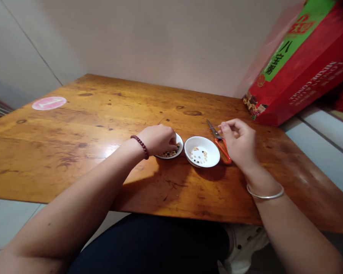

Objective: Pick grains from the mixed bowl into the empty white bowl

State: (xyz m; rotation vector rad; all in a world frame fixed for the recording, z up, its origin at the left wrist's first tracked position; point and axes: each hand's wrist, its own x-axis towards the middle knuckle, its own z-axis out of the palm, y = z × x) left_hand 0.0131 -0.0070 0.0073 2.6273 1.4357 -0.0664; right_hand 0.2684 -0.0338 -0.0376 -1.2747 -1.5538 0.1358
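Note:
My left hand [158, 139], with a dark red bead bracelet on its wrist, dips closed fingertips into a small white bowl [180, 147] of mixed beans and grains [168, 153]. Whatever is between those fingers is hidden. Beside it stands a second white bowl [188, 159] with a few pale and dark grains scattered on its bottom. My right hand [240, 142] is raised to the right of this bowl, thumb and fingers pinched together. A very thin, thread-like strand seems to run left from the fingertips. Scissors [223, 154] with orange handles lie partly behind this hand.
The bowls and scissors rest on a brown wooden table [108, 110] against a pale wall. A large red and green box [291, 76] leans at the back right. A round pink sticker [49, 103] marks the left corner. The table's near edge runs above my lap.

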